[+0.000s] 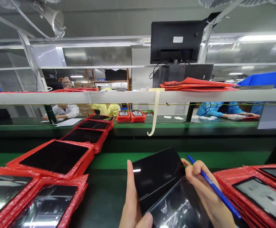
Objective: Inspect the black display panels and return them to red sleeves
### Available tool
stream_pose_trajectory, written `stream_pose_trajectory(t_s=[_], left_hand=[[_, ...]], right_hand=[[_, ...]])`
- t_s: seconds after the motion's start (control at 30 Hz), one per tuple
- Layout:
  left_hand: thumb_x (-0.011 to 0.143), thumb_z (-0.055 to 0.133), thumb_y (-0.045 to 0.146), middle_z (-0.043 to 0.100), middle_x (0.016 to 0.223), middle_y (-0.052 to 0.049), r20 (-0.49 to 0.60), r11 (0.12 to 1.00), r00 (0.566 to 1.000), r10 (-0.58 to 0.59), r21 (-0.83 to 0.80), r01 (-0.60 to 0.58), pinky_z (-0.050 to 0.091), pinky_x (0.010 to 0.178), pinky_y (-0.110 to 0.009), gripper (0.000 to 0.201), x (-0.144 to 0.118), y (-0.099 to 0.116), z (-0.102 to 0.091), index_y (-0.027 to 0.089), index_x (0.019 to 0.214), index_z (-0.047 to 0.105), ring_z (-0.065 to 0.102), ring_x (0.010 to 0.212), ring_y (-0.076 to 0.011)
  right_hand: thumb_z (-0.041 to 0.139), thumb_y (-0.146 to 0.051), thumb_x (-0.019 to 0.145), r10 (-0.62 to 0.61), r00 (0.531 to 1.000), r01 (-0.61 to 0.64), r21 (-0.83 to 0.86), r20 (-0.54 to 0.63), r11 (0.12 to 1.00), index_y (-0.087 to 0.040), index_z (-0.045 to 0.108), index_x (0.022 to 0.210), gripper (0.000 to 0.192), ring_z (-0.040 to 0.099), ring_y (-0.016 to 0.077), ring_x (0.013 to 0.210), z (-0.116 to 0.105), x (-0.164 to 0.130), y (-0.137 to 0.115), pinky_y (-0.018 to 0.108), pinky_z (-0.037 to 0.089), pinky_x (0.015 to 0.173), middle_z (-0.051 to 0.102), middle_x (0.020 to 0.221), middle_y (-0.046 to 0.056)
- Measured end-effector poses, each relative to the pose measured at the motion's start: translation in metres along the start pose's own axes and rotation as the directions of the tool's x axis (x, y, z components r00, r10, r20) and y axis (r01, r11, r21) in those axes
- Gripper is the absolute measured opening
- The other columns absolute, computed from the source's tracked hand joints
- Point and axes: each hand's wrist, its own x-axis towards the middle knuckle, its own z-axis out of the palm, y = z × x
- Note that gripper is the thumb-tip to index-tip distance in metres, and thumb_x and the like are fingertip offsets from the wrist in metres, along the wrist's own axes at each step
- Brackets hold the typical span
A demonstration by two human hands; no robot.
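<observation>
A black glossy screen panel [159, 177] is held up tilted in front of me. My left hand [133, 202] grips its left side, with the thumb over the front at the bottom. Clear plastic film [178, 209] hangs loose over the panel's lower right part, its edge running diagonally across the glass. My right hand [204, 186] is closed at the panel's right edge, by the upper corner of the film. A blue pen [219, 194] lies in that same hand, pointing up and left. Whether the right fingertips pinch the film or the panel edge is hidden.
Stacked screens in red bubble-wrap bags [54, 156] run along the left. Another red-bagged stack [258, 193] stands at the right. Above the green bench is a white shelf [119, 97] with a monitor [177, 41]; a tape strip [155, 110] hangs from it. Co-workers sit opposite.
</observation>
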Motion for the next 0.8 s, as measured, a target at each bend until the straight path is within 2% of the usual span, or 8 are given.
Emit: stream_pose_trajectory(t_s=[0.07,0.17,0.27,0.4,0.6,0.8], left_hand=[[0.084,0.059,0.044,0.040,0.150,0.001,-0.014,0.993,0.999,-0.036,-0.114,0.034,0.018,0.115,-0.044,0.093,0.005,-0.001,-0.002,0.038,0.146,-0.010,0.028,0.141,-0.0270],[0.077,0.065,0.045,0.036,0.153,0.004,-0.116,0.986,0.988,-0.104,-0.142,0.087,0.017,0.116,-0.042,0.097,0.012,-0.002,-0.009,0.039,0.149,0.001,0.024,0.142,-0.0267],[0.073,0.065,0.045,0.044,0.148,0.005,-0.178,0.975,0.967,-0.182,-0.159,0.154,0.023,0.114,-0.043,0.096,0.017,0.003,-0.013,0.040,0.149,0.006,0.034,0.138,-0.0276],[0.076,0.059,0.036,0.052,0.142,0.005,-0.219,0.947,0.934,-0.281,-0.220,0.233,0.026,0.113,-0.046,0.085,0.021,0.013,-0.008,0.042,0.148,0.015,0.045,0.132,-0.0279],[0.083,0.053,0.027,0.053,0.142,0.003,-0.293,0.923,0.911,-0.291,-0.336,0.186,0.016,0.116,-0.044,0.070,0.021,0.012,-0.004,0.041,0.146,0.027,0.042,0.134,-0.0250],[0.085,0.053,0.026,0.050,0.143,0.003,-0.303,0.919,0.918,-0.254,-0.372,0.132,0.010,0.117,-0.041,0.064,0.022,0.005,-0.008,0.040,0.144,0.033,0.037,0.136,-0.0229]], right_hand=[[0.079,-0.036,0.068,0.034,0.999,-0.034,0.032,-0.010,0.999,-0.028,0.047,0.071,0.034,0.052,0.0250,0.114,0.002,0.001,0.001,0.038,0.031,0.105,0.056,0.064,-0.003],[0.081,-0.033,0.065,0.101,0.995,-0.100,0.112,-0.009,0.989,-0.028,0.049,0.071,0.033,0.053,0.0236,0.111,0.001,0.003,0.004,0.040,0.028,0.110,0.055,0.066,-0.004],[0.082,-0.031,0.060,0.130,0.991,-0.126,0.200,-0.011,0.972,-0.027,0.052,0.069,0.031,0.055,0.0223,0.109,-0.002,0.004,0.009,0.037,0.029,0.112,0.055,0.068,-0.003],[0.079,-0.025,0.062,0.164,0.983,-0.131,0.318,-0.081,0.939,-0.028,0.053,0.069,0.028,0.057,0.0193,0.107,-0.005,0.007,0.014,0.038,0.033,0.112,0.051,0.068,-0.005],[0.084,-0.019,0.047,0.236,0.964,-0.154,0.467,-0.123,0.871,-0.026,0.054,0.066,0.036,0.058,0.0130,0.076,0.000,0.012,0.010,0.039,0.027,0.118,0.045,0.059,-0.010],[0.079,-0.013,0.038,0.357,0.923,-0.237,0.520,-0.143,0.821,-0.026,0.051,0.065,0.041,0.061,0.0168,0.084,0.002,0.017,0.008,0.045,0.024,0.118,0.046,0.059,-0.009]])
